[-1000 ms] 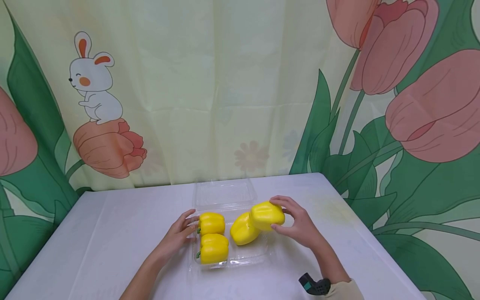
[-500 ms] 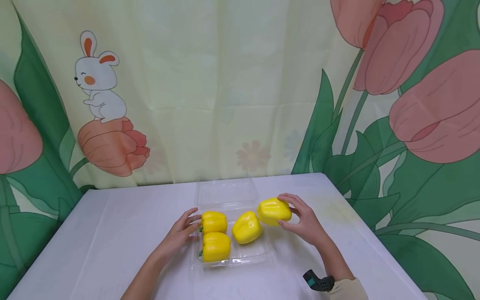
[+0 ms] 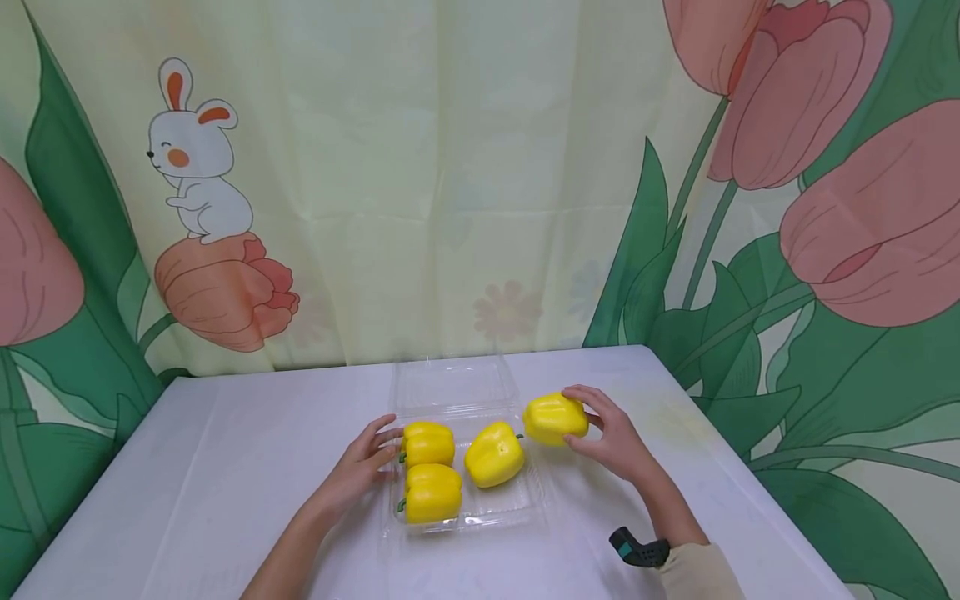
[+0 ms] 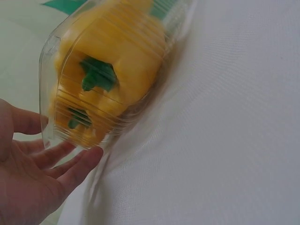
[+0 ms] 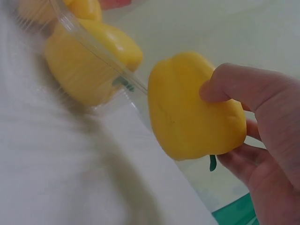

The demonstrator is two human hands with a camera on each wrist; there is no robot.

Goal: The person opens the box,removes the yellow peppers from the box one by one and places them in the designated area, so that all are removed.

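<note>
My right hand grips a yellow bell pepper to the right of a clear plastic box. In the right wrist view, the thumb presses one side of this pepper, and its green stem points down. Three other yellow bell peppers lie in the box: two stacked along its left side, and a tilted pepper in the right half. The left hand touches the box's left wall from outside, its fingers extended against the plastic, as the left wrist view shows.
The box's clear lid lies folded back behind it on the white-covered table. Right behind the table hangs a curtain printed with tulips and a rabbit. A black band is on the right wrist.
The pepper in my right hand has moved to the right, off from above the box's contents and away from the tilted pepper. My left hand stays at the box wall.
</note>
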